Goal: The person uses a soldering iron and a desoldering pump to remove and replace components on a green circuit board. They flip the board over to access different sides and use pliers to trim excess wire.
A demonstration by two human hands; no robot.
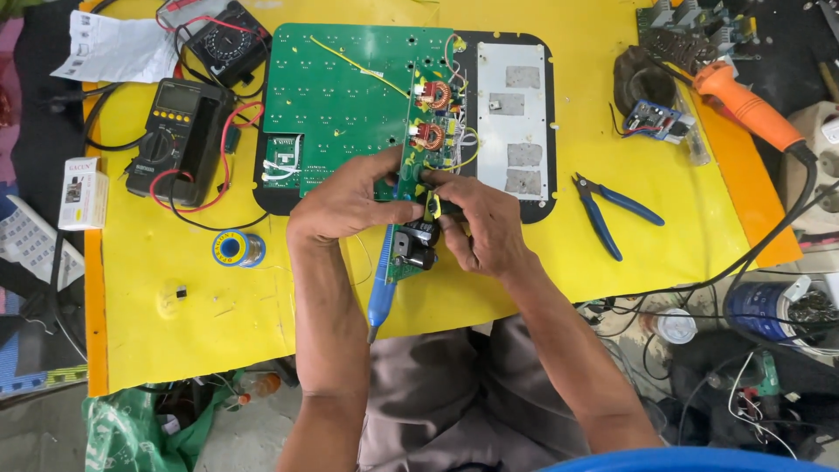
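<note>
A long narrow green circuit board (426, 131) with copper coils and black capacitors stands on edge over the yellow table (175, 306). My left hand (350, 203) grips its middle from the left. My right hand (481, 223) pinches a small black part on it from the right. A blue-handled soldering iron (381, 288) lies under my left hand, its handle pointing toward me. Behind the narrow board lies a large green circuit board (341, 87) in a black frame, with a white panel (517, 118) on its right.
A yellow-black multimeter (175, 140) with red leads and a dial meter (229, 39) sit at the left. A solder spool (236, 248) lies near the front left. Blue-handled cutters (607, 208) lie at the right, an orange-handled tool (743, 100) at the far right.
</note>
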